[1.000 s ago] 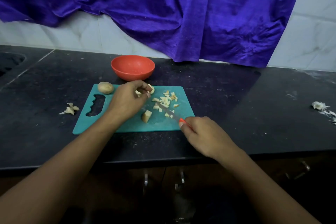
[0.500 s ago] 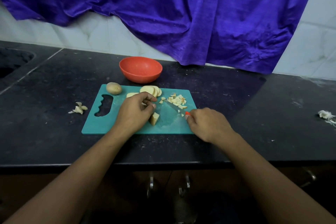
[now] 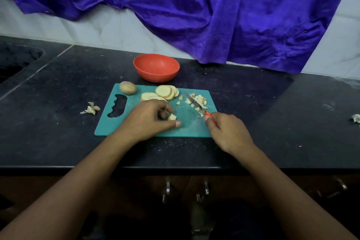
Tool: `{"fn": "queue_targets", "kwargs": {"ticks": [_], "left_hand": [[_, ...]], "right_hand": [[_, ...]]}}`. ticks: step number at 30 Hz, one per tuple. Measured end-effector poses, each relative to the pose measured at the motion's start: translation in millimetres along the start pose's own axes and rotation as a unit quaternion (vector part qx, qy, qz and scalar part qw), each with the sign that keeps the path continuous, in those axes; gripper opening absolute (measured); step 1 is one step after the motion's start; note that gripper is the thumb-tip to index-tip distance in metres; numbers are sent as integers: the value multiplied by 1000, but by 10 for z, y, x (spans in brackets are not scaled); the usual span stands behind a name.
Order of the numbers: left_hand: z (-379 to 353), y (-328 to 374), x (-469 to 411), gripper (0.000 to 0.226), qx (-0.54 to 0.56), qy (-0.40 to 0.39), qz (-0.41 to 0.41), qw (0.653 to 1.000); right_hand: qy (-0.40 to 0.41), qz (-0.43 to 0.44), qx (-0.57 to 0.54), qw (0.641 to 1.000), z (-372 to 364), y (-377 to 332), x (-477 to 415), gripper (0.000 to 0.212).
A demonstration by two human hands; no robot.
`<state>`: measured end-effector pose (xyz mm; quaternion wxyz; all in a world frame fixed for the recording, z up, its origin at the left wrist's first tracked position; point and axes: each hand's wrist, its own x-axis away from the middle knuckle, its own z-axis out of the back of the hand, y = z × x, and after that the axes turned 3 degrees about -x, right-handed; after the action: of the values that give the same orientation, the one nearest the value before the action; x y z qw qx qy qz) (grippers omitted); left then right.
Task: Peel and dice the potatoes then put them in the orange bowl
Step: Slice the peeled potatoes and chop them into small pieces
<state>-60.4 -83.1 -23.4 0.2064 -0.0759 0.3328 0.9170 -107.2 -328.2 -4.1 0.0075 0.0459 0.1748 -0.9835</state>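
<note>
one bowl [image 3: 156,68], one knife [image 3: 193,101], one board [image 3: 188,127]

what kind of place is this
Probably a home kitchen: a dark stone countertop against a tiled wall, a sink set into it at far left, and a teal cutting board carrying potato slices and a knife.
</note>
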Motion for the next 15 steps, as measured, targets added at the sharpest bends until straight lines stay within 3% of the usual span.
{"fn": "queue_targets", "kwargs": {"ticks": [6,15], "left_hand": [[-35,41,-67,18,-35,17,1,999],[-117,61,7,18,-52,68,11,996]], "right_hand": [[4,1,-4,1000,-6,-4,28,42],[-46,-21,-69,996,27,-169,156,39]]}}
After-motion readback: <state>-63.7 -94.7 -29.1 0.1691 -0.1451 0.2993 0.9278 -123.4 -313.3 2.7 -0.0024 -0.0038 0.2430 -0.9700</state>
